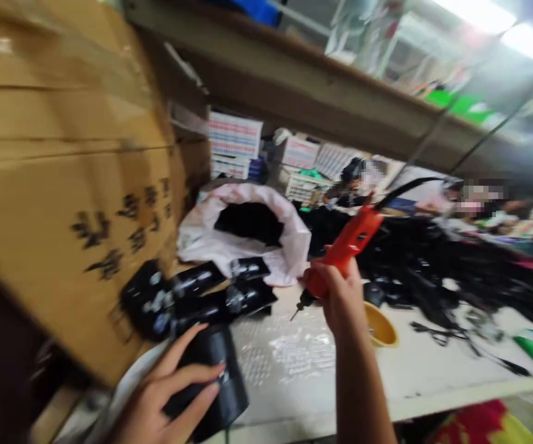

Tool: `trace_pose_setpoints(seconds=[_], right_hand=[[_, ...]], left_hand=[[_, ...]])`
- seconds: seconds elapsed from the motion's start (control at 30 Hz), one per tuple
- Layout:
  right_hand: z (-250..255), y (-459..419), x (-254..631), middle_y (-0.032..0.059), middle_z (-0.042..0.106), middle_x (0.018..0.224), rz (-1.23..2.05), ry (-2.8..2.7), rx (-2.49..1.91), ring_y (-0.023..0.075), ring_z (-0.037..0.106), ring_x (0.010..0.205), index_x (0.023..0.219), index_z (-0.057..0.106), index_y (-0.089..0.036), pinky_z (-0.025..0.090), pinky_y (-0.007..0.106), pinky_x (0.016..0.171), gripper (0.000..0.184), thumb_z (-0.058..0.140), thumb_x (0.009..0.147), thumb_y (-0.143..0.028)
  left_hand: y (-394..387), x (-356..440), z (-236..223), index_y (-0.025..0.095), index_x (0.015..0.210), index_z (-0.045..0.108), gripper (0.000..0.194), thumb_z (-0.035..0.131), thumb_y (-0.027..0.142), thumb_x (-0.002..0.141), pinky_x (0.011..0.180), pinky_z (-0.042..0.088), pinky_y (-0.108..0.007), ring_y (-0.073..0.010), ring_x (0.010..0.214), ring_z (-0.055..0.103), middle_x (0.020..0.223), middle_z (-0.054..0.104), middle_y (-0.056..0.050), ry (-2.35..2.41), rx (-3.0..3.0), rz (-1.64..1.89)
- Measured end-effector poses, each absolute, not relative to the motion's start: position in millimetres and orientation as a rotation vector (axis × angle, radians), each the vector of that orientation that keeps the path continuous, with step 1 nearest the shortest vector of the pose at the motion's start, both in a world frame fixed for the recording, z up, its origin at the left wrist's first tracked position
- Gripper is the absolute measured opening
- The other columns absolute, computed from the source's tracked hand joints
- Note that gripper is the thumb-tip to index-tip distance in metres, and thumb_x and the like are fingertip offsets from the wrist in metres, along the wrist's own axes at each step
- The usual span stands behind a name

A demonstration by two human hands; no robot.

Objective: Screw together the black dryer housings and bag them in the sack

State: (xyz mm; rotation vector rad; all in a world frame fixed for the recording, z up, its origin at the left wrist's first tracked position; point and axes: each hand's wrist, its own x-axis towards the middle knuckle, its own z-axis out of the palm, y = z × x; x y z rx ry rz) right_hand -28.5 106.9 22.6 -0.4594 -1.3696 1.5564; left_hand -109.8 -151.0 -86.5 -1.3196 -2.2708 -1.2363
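My right hand (335, 290) is wrapped round a red electric screwdriver (344, 243), raised over the table with its thin bit (296, 310) pointing down and left. A black cord runs up from the tool's back end. At the lower left, my left hand (169, 388) lies with fingers spread on a black curved plastic piece (227, 376); thumb and fingertips touch its top near a small shiny spot. Several more glossy black pieces (248, 296) lie just behind it. Small clear parts in plastic bags (294, 354) lie between the hands.
A tall cardboard box (63, 203) walls off the left side. Behind the pieces stands an open white sack (294, 240) with dark contents. A yellow bowl (381, 325) sits right of my forearm, before a heap of black items (437, 265). A shelf beam (294, 98) crosses overhead.
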Motion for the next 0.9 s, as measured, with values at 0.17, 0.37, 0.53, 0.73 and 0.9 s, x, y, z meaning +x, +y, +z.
trace_pose_setpoints(seconds=[0.17,0.37,0.53,0.73,0.9], right_hand=[[35.7,17.2,-24.8,-0.0132,0.037,0.044,1.836,-1.19,-0.151,0.0076,0.035,0.033,0.096,0.051,-0.022,0.033,0.02,0.035,0.024,0.07,0.08,-0.025],[24.8,-16.2,-31.5,-0.0116,0.041,0.048,1.862,-1.123,0.003,0.0072,0.037,0.034,0.095,0.05,-0.022,0.035,0.02,0.034,0.02,0.065,0.081,-0.017],[13.3,-10.1,-35.8,-0.012,0.041,0.049,1.88,-1.106,0.002,0.0058,0.037,0.034,0.097,0.05,-0.023,0.035,0.019,0.035,0.019,0.063,0.084,-0.017],[11.4,-10.6,-38.2,-0.0129,0.04,0.047,1.86,-1.097,-0.038,0.0066,0.036,0.033,0.094,0.048,-0.024,0.036,0.019,0.033,0.021,0.063,0.081,-0.016],[10.6,-12.0,-37.8,-0.0123,0.04,0.05,1.86,-1.109,-0.068,0.0068,0.037,0.033,0.097,0.049,-0.024,0.036,0.02,0.033,0.025,0.066,0.079,-0.02]], left_hand=[[-157.5,-100.1,-66.7,0.035,0.1,0.075,0.02,0.057,0.039,0.092,0.114,0.04,-0.052,-0.0281,0.136,0.049,0.154,0.044,-0.002,-2.609,-1.287,-1.35],[-156.1,-97.0,-66.5,0.036,0.1,0.075,0.02,0.057,0.041,0.092,0.116,0.037,-0.056,-0.0296,0.138,0.046,0.155,0.042,-0.001,-2.611,-1.273,-1.464],[-154.8,-99.7,-67.8,0.038,0.101,0.075,0.021,0.056,0.038,0.092,0.116,0.038,-0.056,-0.029,0.137,0.048,0.155,0.043,0.001,-2.591,-1.3,-1.424],[-154.3,-97.6,-64.5,0.036,0.099,0.075,0.021,0.056,0.036,0.091,0.115,0.04,-0.054,-0.0288,0.136,0.049,0.153,0.045,0.0,-2.569,-1.287,-1.401],[-153.3,-97.3,-64.9,0.033,0.097,0.077,0.02,0.058,0.033,0.09,0.112,0.042,-0.054,-0.0297,0.133,0.052,0.151,0.048,-0.005,-2.524,-1.286,-1.399]])
